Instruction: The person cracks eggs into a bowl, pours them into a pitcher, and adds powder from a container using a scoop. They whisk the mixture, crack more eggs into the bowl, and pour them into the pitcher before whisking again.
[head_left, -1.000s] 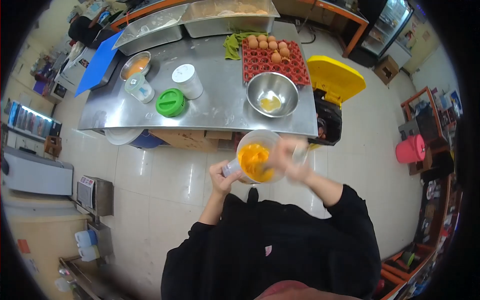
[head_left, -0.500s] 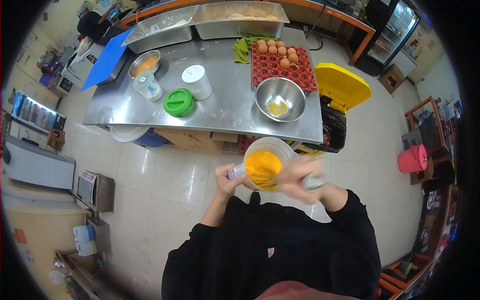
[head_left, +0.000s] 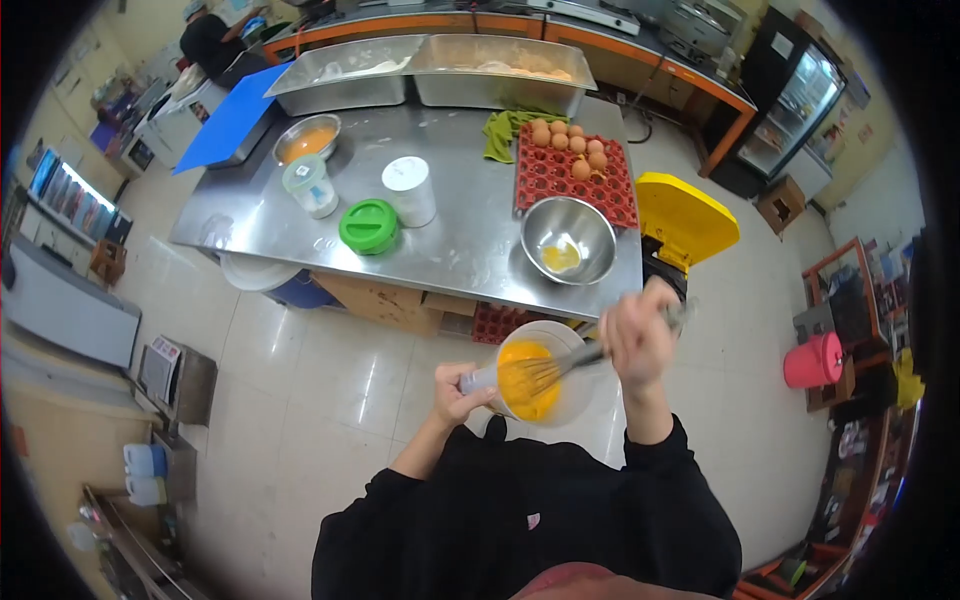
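My left hand point(head_left: 459, 392) is wrapped round the handle of a pale plastic pitcher point(head_left: 578, 396), holding it tilted in front of my body, off the table. Inside lies bright orange-yellow beaten egg point(head_left: 521, 359). Closed on the handle of a wire whisk point(head_left: 586, 353) is my right hand point(head_left: 640, 335), slightly blurred by motion; the whisk's wires dip into the egg. Just beyond, near the table's front edge, a steel bowl point(head_left: 590, 232) has a little yellowish liquid at its bottom. Behind that bowl, several brown eggs point(head_left: 577, 144) stand in a red egg tray point(head_left: 540, 178).
On the steel table point(head_left: 450, 240) are a green-lidded container point(head_left: 368, 227), a white-lidded tub point(head_left: 408, 190), a clear cup point(head_left: 311, 188), a bowl of orange liquid point(head_left: 309, 142) and two deep pans point(head_left: 345, 82). A yellow-lidded bin point(head_left: 688, 215) stands at the right. A person point(head_left: 212, 40) is far left.
My right hand has swung up and away with the whisk, showing more of its handle. The pitcher sits slightly lower in view, and the camera view has shifted a little.
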